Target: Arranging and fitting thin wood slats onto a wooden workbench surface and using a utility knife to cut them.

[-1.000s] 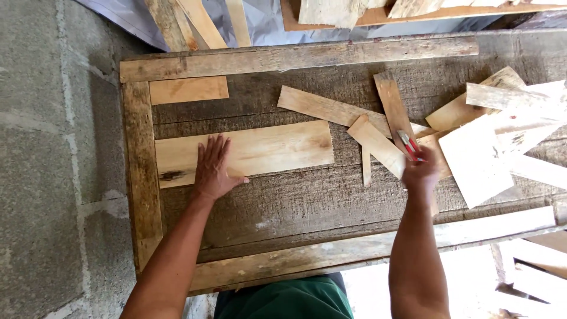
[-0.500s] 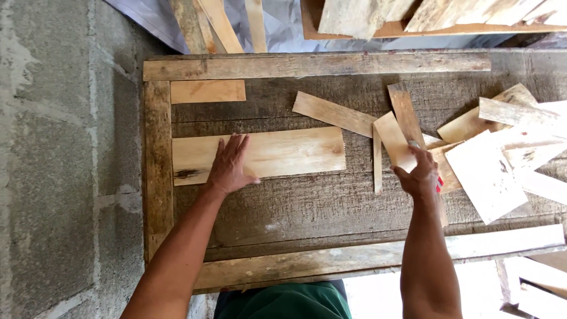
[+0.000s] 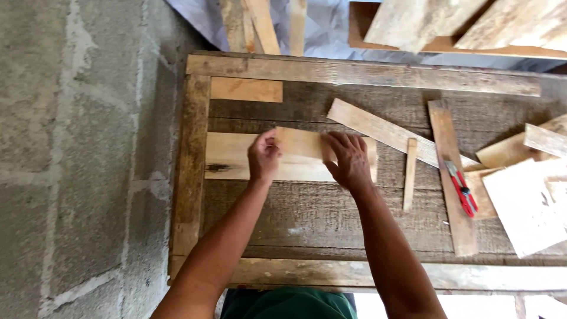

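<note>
The small wood piece (image 3: 302, 143) sits between both hands over the middle of the pale plank (image 3: 236, 156), which lies flat inside the dark framed panel (image 3: 195, 153) on the concrete. The left hand (image 3: 263, 157) pinches its left end with curled fingers; the right hand (image 3: 349, 159) lies spread over its right end, fingers closed on the edge. It looks a thin, light, stiff offcut of raw timber, likely rough and splintery rather than slippery, so the short ends, where the hands are, seem the sound places to hold it. No packages, labels or signs show; the only bright thing is a red-handled tool (image 3: 462, 189) lying on a narrow brown board (image 3: 444, 136) well to the right, beside loose pale offcuts (image 3: 522, 207).
</note>
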